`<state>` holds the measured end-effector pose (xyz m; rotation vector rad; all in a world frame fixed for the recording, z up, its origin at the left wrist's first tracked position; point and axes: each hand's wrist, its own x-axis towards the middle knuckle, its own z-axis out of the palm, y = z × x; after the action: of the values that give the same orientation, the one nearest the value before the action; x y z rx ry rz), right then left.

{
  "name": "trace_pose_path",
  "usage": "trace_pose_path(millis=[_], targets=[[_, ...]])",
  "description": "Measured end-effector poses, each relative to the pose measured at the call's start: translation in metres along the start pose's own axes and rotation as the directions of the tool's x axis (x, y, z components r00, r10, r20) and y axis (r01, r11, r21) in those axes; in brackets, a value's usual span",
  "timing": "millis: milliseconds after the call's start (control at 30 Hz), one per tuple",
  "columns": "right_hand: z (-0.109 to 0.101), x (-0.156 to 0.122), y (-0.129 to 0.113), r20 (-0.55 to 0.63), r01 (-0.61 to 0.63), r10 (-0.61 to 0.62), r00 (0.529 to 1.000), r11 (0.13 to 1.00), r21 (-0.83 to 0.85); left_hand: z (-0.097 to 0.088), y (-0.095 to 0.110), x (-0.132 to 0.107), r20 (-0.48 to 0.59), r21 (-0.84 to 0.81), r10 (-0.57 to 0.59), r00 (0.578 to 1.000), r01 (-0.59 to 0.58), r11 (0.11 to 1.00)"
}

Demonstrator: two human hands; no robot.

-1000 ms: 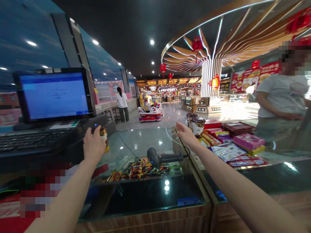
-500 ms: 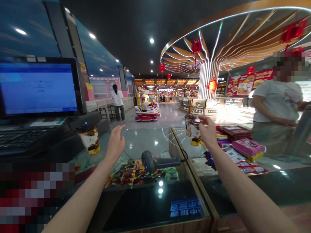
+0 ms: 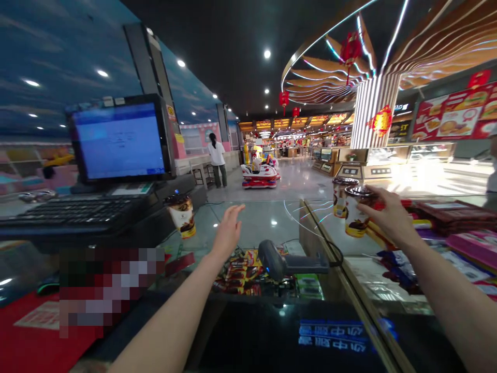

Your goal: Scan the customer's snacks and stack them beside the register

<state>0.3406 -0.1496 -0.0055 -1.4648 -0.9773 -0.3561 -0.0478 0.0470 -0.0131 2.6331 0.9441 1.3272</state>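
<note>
My right hand (image 3: 390, 216) is wrapped round a brown-and-cream drink cup (image 3: 356, 212) with a dark lid, lifted above the glass counter (image 3: 252, 223). A second like cup (image 3: 340, 197) stands just behind it. My left hand (image 3: 229, 230) hovers over the counter with fingers stretched out, holding nothing. A third cup (image 3: 182, 215) stands on the counter to its left, beside the till's keyboard (image 3: 73, 212). A black barcode scanner (image 3: 283, 263) lies on the glass between my arms.
A till monitor (image 3: 120, 140) glows blue at the left. Packets of sweets (image 3: 458, 228) are spread over the right counter, and more show under the glass. Beyond, a person in white (image 3: 216, 158) stands near a red kiddie ride (image 3: 259, 176).
My left hand set a cup down by the keyboard, let go and drew right, open. My right hand closed on a cup on the right counter and lifted it. My view swung left.
</note>
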Motion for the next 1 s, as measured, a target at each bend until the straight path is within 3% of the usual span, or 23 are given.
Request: trace_pose_path(millis=[100,267,533,600,733,900,1000], targets=[[0.0,-0.002,0.002,0.044,0.018,-0.016,0.999,0.999,-0.033,0.004,0.0,-0.003,0.057,-0.002,-0.012,0.998,0.012,1.0],[-0.002,-0.002,0.004,-0.027,-0.019,0.016,0.999,0.994,-0.108,0.007,-0.001,-0.002,0.102,-0.033,-0.015,0.995,0.018,0.999],[0.004,-0.003,-0.003,-0.185,-0.168,0.195,0.963,0.974,0.151,0.006,0.0,0.0,0.125,-0.044,-0.008,0.992,0.013,0.999],[0.009,-0.005,-0.009,-0.167,-0.247,0.304,0.938,0.923,0.294,0.007,0.001,0.0,0.132,-0.059,-0.017,0.991,0.025,0.998],[0.019,-0.012,-0.024,-0.024,-0.396,0.483,0.875,0.745,0.537,0.008,0.001,-0.001,0.144,-0.095,-0.028,0.989,0.042,0.995],[0.032,-0.019,-0.035,0.101,-0.456,0.547,0.831,0.566,0.687,0.009,0.005,-0.001,0.151,-0.163,-0.05,0.987,0.075,0.984],[0.04,-0.026,-0.041,0.182,-0.507,0.584,0.791,0.46,0.729,0.008,0.014,0.001,0.191,-0.308,-0.076,0.979,0.133,0.942]])
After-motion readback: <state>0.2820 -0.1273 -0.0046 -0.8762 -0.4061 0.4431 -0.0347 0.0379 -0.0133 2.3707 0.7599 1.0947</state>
